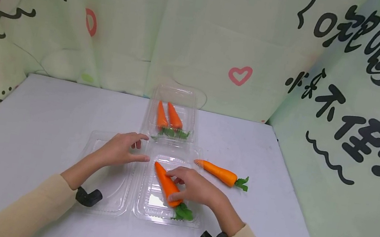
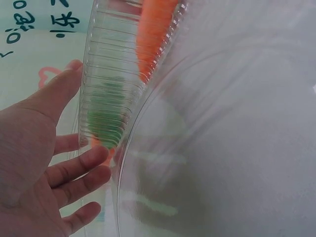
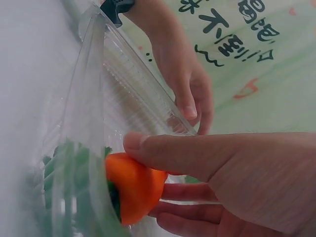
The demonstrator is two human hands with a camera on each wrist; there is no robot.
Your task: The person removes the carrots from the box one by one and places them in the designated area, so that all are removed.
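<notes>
My right hand [image 1: 198,187] holds an orange carrot [image 1: 165,182] with green leaves between thumb and fingers. The carrot slants inside the near clear plastic container [image 1: 140,205], its tip pointing away and its leaves toward me. In the right wrist view, the thumb lies over the thick end of the carrot [image 3: 136,187]. My left hand [image 1: 120,149] is at the container's far left side, fingers spread and slightly bent, holding nothing. In the left wrist view, its fingertips are right at the ribbed plastic wall [image 2: 106,59].
The container's clear lid [image 1: 103,204] lies opened out to the left, beneath my left forearm. Behind stands another clear container [image 1: 190,114] with two carrots [image 1: 175,117] in it. One loose carrot [image 1: 220,173] lies on the white table [image 1: 255,226] at right. Printed curtains [image 1: 195,33] surround the table.
</notes>
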